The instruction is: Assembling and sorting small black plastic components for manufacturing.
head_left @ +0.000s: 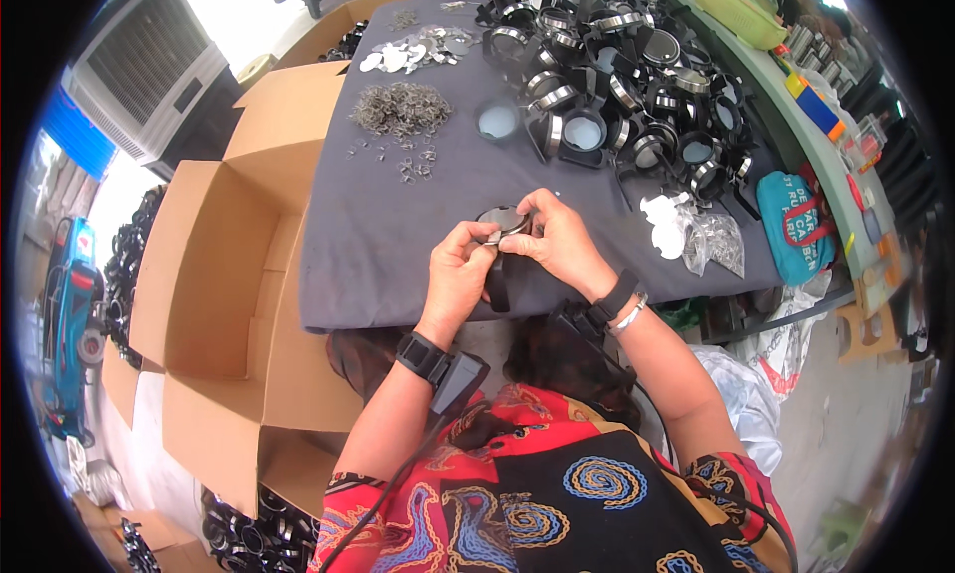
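Near the front edge of the cloth-covered table, both my hands hold one round black piece with a silver rim point(504, 218). A black strap-like part hangs down from it. My left hand point(460, 275) pinches its near left side, thumb and fingers closed at the rim. With thumb and forefinger, my right hand point(559, 243) grips the right side. A small pale bit shows by the left fingertips; its kind is too small to tell. The fingers cover part of the rim.
A heap of similar black-and-silver round pieces point(622, 86) fills the far right. Small metal clips point(402, 109) and white discs point(398, 56) lie at far left. At right are more white discs point(665, 225), a clear bag point(714, 243) and a turquoise pouch point(793, 225). Open cardboard box point(204, 275) stands left.
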Action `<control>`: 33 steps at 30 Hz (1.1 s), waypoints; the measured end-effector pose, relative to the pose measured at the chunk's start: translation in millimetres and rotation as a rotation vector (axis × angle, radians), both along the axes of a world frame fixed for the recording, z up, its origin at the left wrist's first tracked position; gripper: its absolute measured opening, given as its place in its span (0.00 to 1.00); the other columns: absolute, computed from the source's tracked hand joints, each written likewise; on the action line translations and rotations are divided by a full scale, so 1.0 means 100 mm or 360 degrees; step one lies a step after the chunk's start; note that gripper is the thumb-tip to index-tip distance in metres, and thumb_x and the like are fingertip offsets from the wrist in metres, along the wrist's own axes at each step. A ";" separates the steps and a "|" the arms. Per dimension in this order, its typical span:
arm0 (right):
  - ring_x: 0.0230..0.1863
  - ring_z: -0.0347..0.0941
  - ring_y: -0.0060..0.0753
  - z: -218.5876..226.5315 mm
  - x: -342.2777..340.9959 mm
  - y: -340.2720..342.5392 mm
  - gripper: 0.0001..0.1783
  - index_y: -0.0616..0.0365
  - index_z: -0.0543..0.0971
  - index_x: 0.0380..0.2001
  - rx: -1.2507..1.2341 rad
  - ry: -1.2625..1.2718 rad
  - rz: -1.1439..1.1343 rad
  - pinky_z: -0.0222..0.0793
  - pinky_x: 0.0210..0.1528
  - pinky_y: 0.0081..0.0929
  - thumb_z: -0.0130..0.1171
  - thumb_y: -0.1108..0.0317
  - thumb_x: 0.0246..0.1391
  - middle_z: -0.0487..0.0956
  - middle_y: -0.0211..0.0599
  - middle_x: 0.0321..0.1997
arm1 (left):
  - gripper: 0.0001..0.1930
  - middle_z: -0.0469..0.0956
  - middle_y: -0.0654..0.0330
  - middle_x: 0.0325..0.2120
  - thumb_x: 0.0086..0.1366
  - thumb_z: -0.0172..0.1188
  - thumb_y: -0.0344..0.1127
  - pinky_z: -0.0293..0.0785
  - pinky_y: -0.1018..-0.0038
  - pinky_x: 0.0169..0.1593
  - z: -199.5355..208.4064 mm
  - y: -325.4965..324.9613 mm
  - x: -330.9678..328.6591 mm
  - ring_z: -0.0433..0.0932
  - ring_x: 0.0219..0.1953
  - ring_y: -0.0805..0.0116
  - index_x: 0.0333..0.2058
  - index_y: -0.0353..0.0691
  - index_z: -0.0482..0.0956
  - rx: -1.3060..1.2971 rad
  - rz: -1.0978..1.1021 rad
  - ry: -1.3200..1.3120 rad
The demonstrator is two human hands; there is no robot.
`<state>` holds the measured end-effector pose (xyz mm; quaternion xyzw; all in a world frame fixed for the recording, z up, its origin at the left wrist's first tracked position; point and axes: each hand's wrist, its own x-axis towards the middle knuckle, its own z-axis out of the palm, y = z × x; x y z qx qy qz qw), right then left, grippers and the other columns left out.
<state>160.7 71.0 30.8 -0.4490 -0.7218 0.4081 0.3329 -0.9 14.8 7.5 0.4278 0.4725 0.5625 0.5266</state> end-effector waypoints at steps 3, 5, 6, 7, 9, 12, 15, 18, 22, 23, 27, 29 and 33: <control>0.28 0.74 0.37 0.11 0.06 -0.06 0.27 0.66 0.69 0.40 0.0016 -0.0229 -0.0044 0.69 0.33 0.32 0.71 0.62 0.42 0.76 0.42 0.26 | 0.07 0.70 0.70 0.17 0.63 0.52 0.26 0.64 0.83 0.16 0.04 -0.02 0.02 0.66 0.15 0.85 0.40 0.38 0.76 -0.0023 0.0005 0.0074; 0.30 0.75 0.42 0.10 0.13 -0.09 0.26 0.66 0.69 0.41 0.0244 -0.0340 -0.0066 0.70 0.34 0.35 0.69 0.64 0.43 0.77 0.45 0.28 | 0.08 0.71 0.70 0.17 0.63 0.53 0.26 0.65 0.83 0.17 0.03 -0.01 0.01 0.66 0.16 0.85 0.40 0.38 0.76 -0.0016 0.0017 0.0061; 0.31 0.75 0.47 0.06 0.17 -0.11 0.24 0.67 0.69 0.42 0.0461 -0.0443 -0.0094 0.70 0.36 0.38 0.66 0.67 0.44 0.78 0.48 0.30 | 0.08 0.71 0.70 0.17 0.62 0.53 0.26 0.65 0.83 0.17 0.04 -0.02 0.00 0.67 0.16 0.85 0.40 0.39 0.76 -0.0018 0.0022 0.0052; 0.31 0.73 0.45 0.00 0.25 -0.12 0.19 0.61 0.73 0.42 0.0556 -0.0420 -0.0031 0.68 0.33 0.36 0.63 0.73 0.45 0.79 0.43 0.32 | 0.08 0.71 0.70 0.17 0.62 0.53 0.26 0.65 0.83 0.17 0.06 -0.03 0.01 0.67 0.16 0.85 0.40 0.39 0.76 -0.0009 0.0023 0.0048; 0.32 0.72 0.46 -0.02 0.34 -0.16 0.16 0.60 0.75 0.39 0.0773 -0.0675 0.0071 0.68 0.34 0.36 0.62 0.74 0.44 0.79 0.41 0.32 | 0.10 0.72 0.69 0.18 0.61 0.53 0.25 0.66 0.82 0.19 0.12 -0.04 0.02 0.68 0.17 0.83 0.42 0.38 0.74 -0.0166 0.0008 -0.0150; 0.36 0.70 0.44 0.05 0.36 -0.20 0.10 0.58 0.78 0.32 0.0929 -0.1083 0.0166 0.67 0.36 0.34 0.61 0.76 0.42 0.79 0.35 0.31 | 0.12 0.76 0.64 0.24 0.61 0.54 0.26 0.70 0.78 0.19 0.15 -0.08 0.02 0.74 0.24 0.78 0.44 0.41 0.71 -0.0228 0.0063 -0.0116; 0.35 0.72 0.44 0.11 0.39 -0.20 0.11 0.59 0.78 0.32 0.0946 -0.1147 0.0249 0.69 0.36 0.34 0.62 0.77 0.41 0.79 0.36 0.31 | 0.12 0.76 0.63 0.24 0.60 0.55 0.26 0.70 0.77 0.19 0.22 -0.11 0.01 0.74 0.23 0.77 0.44 0.40 0.69 -0.0296 0.0252 0.0103; 0.31 0.75 0.40 0.25 0.37 -0.24 0.06 0.62 0.76 0.28 0.0702 -0.0569 0.0172 0.71 0.34 0.31 0.60 0.78 0.43 0.77 0.37 0.28 | 0.10 0.77 0.64 0.25 0.59 0.56 0.26 0.70 0.79 0.24 0.32 -0.16 -0.06 0.74 0.25 0.78 0.40 0.38 0.70 -0.0415 0.0237 0.0152; 0.31 0.75 0.26 0.34 0.18 -0.26 0.07 0.62 0.75 0.30 -0.0214 0.0129 0.0356 0.70 0.33 0.23 0.61 0.80 0.45 0.75 0.33 0.28 | 0.07 0.77 0.65 0.25 0.57 0.58 0.25 0.69 0.82 0.29 0.19 -0.15 -0.10 0.73 0.26 0.80 0.36 0.36 0.74 -0.0281 0.0225 0.0065; 0.32 0.74 0.23 0.33 0.14 -0.26 0.07 0.62 0.75 0.30 -0.0245 0.0214 0.0458 0.69 0.34 0.21 0.61 0.81 0.46 0.74 0.32 0.28 | 0.05 0.77 0.66 0.25 0.56 0.59 0.25 0.68 0.82 0.30 0.18 -0.15 -0.12 0.72 0.27 0.81 0.33 0.36 0.75 -0.0250 0.0218 0.0011; 0.39 0.74 0.26 0.21 0.01 -0.12 0.09 0.62 0.75 0.30 0.0614 -0.0116 0.0552 0.70 0.42 0.23 0.63 0.80 0.45 0.76 0.32 0.33 | 0.01 0.76 0.68 0.24 0.55 0.60 0.24 0.67 0.83 0.31 0.19 -0.12 -0.16 0.71 0.26 0.82 0.28 0.35 0.78 -0.0219 0.0212 -0.0038; 0.41 0.74 0.28 0.11 -0.05 -0.04 0.09 0.61 0.75 0.30 0.0569 0.0056 0.0568 0.70 0.42 0.24 0.63 0.79 0.45 0.77 0.33 0.34 | 0.01 0.76 0.68 0.24 0.56 0.59 0.24 0.67 0.84 0.31 0.17 -0.10 -0.19 0.71 0.26 0.82 0.28 0.35 0.78 -0.0217 0.0205 -0.0026; 0.38 0.75 0.38 0.07 -0.14 0.06 0.11 0.61 0.74 0.32 0.0453 0.0232 0.0637 0.71 0.39 0.29 0.64 0.76 0.44 0.78 0.37 0.34 | 0.01 0.76 0.67 0.22 0.57 0.58 0.24 0.66 0.83 0.26 0.19 -0.04 -0.25 0.70 0.22 0.81 0.27 0.36 0.77 -0.0228 0.0163 -0.0040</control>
